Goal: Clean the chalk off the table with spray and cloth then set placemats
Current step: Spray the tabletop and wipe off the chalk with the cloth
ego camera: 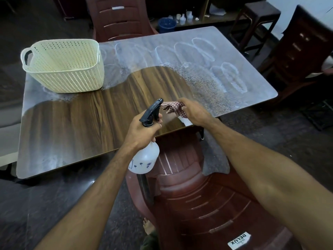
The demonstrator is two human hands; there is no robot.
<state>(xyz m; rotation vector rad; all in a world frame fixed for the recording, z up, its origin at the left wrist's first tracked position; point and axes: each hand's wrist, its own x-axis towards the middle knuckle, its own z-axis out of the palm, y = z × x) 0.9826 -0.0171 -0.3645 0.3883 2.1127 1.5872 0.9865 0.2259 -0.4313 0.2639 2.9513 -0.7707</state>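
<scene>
My left hand grips the neck of a white spray bottle with a black trigger head, held over the table's near edge with its nozzle facing the far side. My right hand holds a crumpled checked cloth just above the tabletop, right beside the nozzle. The wooden table shows bare dark wood in the middle and near part. White chalk loops and a powdery film cover the far and right areas, speckled with spray droplets. No placemats are in view.
A cream perforated basket stands on the table's far left corner. A maroon plastic chair sits directly below my arms at the near edge, another chair stands at the far side, and dark wooden furniture is on the right.
</scene>
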